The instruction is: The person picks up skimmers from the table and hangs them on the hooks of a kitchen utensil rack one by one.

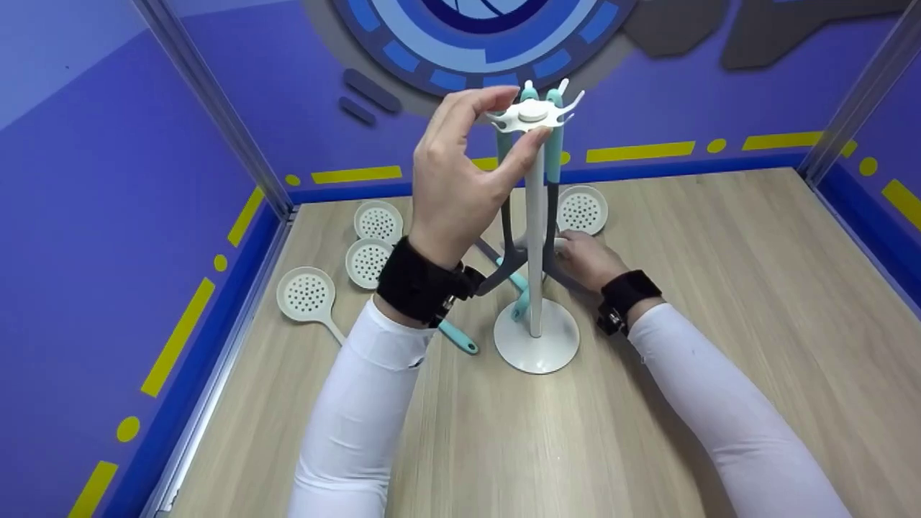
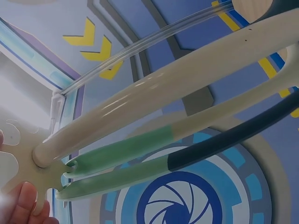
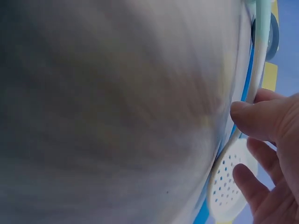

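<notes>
My left hand (image 1: pixel 460 169) grips the hooked top plate of a white utensil stand (image 1: pixel 534 237), thumb in front and fingers at its left edge. Teal-handled utensils (image 2: pixel 126 175) hang from the hooks, with dark or pale shafts. Low behind the stand's pole, my right hand (image 1: pixel 590 259) reaches in from the right. In the right wrist view its thumb and a finger pinch the pale shaft of a skimmer (image 3: pixel 229 182) with a perforated head. The lower fingers are spread near that head. Whether this skimmer hangs or lies on the table, I cannot tell.
On the left of the wooden table (image 1: pixel 719 288) lie several white skimmers, one (image 1: pixel 306 293) farthest left. A teal handle (image 1: pixel 458 337) pokes out by my left forearm. Blue-purple panels (image 1: pixel 237 86) enclose the table at the back and sides.
</notes>
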Motion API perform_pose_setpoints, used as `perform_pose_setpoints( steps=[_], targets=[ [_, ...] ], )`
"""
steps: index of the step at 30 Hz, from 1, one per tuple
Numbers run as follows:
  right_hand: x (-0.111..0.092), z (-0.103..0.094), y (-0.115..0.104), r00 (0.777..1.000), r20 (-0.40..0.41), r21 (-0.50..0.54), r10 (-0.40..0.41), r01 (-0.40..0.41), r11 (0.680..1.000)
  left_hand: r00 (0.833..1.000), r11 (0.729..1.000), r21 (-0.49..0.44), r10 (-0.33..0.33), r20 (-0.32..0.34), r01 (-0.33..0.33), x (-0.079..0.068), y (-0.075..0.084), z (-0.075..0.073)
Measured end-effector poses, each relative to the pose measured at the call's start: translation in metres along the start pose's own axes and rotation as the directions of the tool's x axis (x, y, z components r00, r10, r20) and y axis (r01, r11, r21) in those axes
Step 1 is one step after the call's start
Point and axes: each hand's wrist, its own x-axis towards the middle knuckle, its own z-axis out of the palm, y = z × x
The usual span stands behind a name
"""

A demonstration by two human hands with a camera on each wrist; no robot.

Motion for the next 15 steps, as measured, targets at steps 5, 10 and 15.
perform_pose_setpoints(
  steps=[5, 10, 15],
  targets=[
    [0.001, -0.001, 0.0, 1.0, -0.002, -0.023, -0.005, 0.005, 1.0, 1.0, 0.999, 0.032, 0.027, -0.008, -0.027, 0.0, -0.001, 0.001],
    [-0.002, -0.006, 0.002, 0.997, 0.061, -0.041, 0.044, -0.041, 0.998, 1.0, 0.999, 0.044, 0.021, -0.009, -0.021, 0.0, -0.001, 0.002],
    [-0.011, -0.017, 0.007, 0.99, 0.114, -0.043, 0.078, -0.073, 0.996, 1.0, 0.999, 0.044, -0.011, 0.007, 0.011, -0.001, 0.001, 0.002]
  ],
)
